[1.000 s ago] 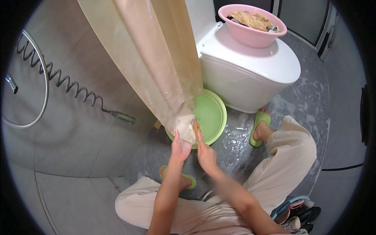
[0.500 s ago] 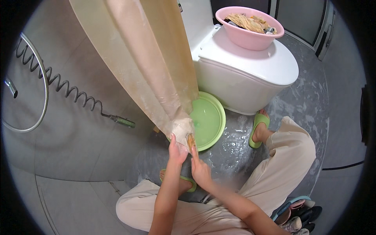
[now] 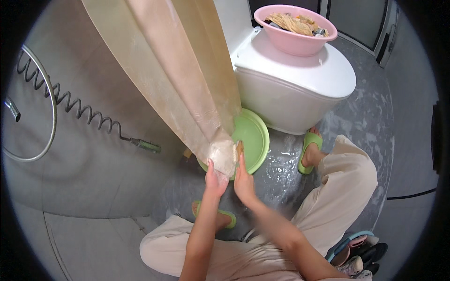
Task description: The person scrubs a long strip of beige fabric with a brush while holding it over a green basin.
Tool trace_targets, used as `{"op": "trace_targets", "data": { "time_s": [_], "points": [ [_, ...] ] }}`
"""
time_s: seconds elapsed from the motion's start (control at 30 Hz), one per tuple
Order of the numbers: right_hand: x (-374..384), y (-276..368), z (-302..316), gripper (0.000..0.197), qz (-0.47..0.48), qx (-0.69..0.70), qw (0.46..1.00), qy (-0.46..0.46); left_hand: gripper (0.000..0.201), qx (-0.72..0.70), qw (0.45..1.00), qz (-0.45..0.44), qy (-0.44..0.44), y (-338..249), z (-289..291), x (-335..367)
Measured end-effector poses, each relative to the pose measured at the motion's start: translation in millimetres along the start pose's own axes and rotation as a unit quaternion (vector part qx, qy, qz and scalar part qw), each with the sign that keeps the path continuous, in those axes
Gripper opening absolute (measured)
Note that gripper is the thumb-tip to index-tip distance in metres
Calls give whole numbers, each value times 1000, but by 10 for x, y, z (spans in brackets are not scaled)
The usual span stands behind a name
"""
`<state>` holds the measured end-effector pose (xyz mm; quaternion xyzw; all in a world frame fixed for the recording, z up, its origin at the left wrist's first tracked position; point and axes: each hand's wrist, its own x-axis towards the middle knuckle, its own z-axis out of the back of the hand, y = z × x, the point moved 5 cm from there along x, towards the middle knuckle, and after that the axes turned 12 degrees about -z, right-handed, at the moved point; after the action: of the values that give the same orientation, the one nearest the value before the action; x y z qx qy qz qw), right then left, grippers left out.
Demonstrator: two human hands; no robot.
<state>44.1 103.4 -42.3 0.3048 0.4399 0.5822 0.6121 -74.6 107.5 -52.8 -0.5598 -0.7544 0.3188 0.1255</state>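
A long beige curtain (image 3: 187,79) hangs from the top of the view, its wet lower end bunched and whitish with what looks like suds. My left hand (image 3: 216,180) is closed on that lower end, the thumb on top and the palm beneath. In my right hand (image 3: 244,185) is a small scrub brush (image 3: 239,149) with a wooden back, set on edge against the right side of the bunched cloth; its bristles show only in part. Below both hands stands a round green basin (image 3: 262,143) on the floor, partly covered by the curtain.
Behind the basin is a white toilet (image 3: 281,100), with a pink basin (image 3: 300,46) of crumpled cloths on its closed lid. A coiled hose (image 3: 77,103) runs along the left wall. The grey floor (image 3: 276,187) is wet and soapy. Several shoes (image 3: 363,260) lie at lower right.
My right hand and the brush have moved up and slightly right along the cloth, and the brush has tipped more upright. The left hand keeps its grip, shifted slightly right.
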Motion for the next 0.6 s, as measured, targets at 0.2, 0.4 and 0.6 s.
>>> {"op": "trace_targets", "data": {
  "time_s": [0.2,0.4,0.6],
  "points": [
    [-342,-7,-118,59,78,-28,996,34,57,21,1000,13,-1,-25,73,-19],
    [-91,219,90,55,79,-2,997,11,56,67,997,-2,23,42,63,24],
    [162,283,108,60,34,-138,989,36,54,92,996,-15,12,37,75,5]
  ]
}}
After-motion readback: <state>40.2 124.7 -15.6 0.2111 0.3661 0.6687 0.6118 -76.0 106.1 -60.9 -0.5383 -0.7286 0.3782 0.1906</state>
